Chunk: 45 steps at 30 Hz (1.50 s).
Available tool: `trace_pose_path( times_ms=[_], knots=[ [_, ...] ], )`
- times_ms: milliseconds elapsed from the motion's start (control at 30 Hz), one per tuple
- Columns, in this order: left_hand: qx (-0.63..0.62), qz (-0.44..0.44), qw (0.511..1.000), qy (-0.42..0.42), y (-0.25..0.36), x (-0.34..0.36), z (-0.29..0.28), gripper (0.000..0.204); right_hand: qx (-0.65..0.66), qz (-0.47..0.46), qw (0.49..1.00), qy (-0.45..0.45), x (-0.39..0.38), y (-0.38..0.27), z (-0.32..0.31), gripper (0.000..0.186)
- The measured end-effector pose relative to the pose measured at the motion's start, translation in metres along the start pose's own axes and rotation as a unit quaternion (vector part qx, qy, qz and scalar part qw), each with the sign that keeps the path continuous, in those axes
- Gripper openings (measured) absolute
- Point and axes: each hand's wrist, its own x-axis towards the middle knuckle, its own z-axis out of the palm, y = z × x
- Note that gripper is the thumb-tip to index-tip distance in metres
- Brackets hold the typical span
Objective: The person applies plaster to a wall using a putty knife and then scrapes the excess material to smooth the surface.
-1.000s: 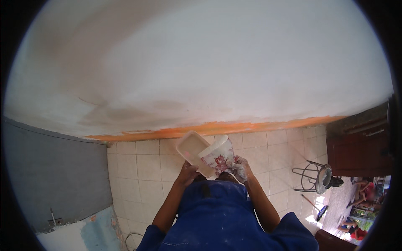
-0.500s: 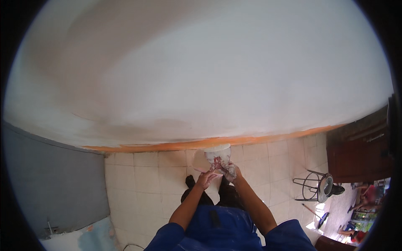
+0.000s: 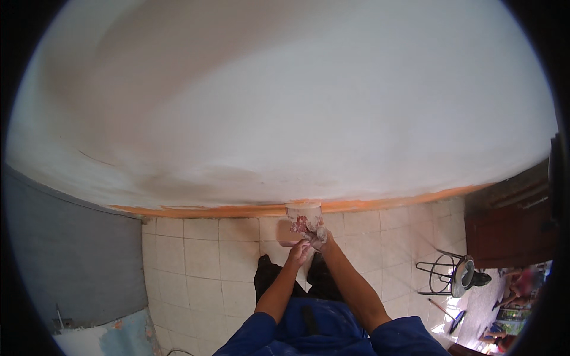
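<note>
My right hand point(image 3: 319, 238), smeared with whitish paste, is closed round a wide putty knife point(image 3: 304, 212). Grey-white and reddish smears cover its broad blade, whose far edge is at the orange strip point(image 3: 249, 211) along the foot of the wall; whether it touches cannot be told. Just nearer and to the left, my left hand point(image 3: 299, 253) is closed on a flat tool with a pinkish edge point(image 3: 289, 243), partly hidden by the fingers. The two hands are close together.
A white wall point(image 3: 309, 118) fills the upper view, above a tiled floor point(image 3: 202, 261). Left is a grey panel point(image 3: 71, 249). On the right stand a metal stool point(image 3: 462, 276) and a dark red-brown cabinet point(image 3: 504, 237). A long-handled tool point(image 3: 442, 308) and people point(image 3: 522, 288) are beyond.
The putty knife has shifted slightly left and up toward the orange strip, its blade now seen more foreshortened. My left hand has moved slightly right, tucked in beside the right wrist.
</note>
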Motion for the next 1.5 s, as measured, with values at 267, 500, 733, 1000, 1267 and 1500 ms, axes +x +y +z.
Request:
trace_pose_path(
  times_ms=[267, 500, 733, 1000, 1267, 1500],
  knots=[
    [-0.040, -0.002, 0.999, 0.033, 0.007, 0.010, 0.074, 0.016, -0.289, -0.212, 0.926, -0.119, -0.007, -0.052, 0.021, 0.032],
    [-0.053, 0.014, 0.998, 0.013, 0.023, 0.013, 0.065, 0.017, -0.041, -0.130, 0.981, -0.141, -0.056, -0.060, 0.098, 0.030],
    [-0.143, 0.018, 0.989, -0.018, 0.016, 0.009, 0.073, 0.017, -0.138, -0.081, 0.986, 0.052, -0.107, -0.054, 0.067, 0.029],
    [0.000, 0.026, 1.000, 0.015, 0.017, 0.013, 0.074, 0.016, 0.068, -0.053, 0.986, -0.141, 0.008, -0.047, 0.001, 0.033],
    [0.017, 0.015, 0.999, 0.045, 0.028, 0.011, 0.061, 0.015, 0.020, -0.128, 0.976, -0.174, -0.033, -0.047, 0.062, 0.028],
    [-0.128, 0.054, 0.990, -0.025, 0.026, 0.009, 0.058, 0.022, -0.165, -0.040, 0.968, 0.185, -0.061, -0.028, 0.055, 0.023]
  ],
)
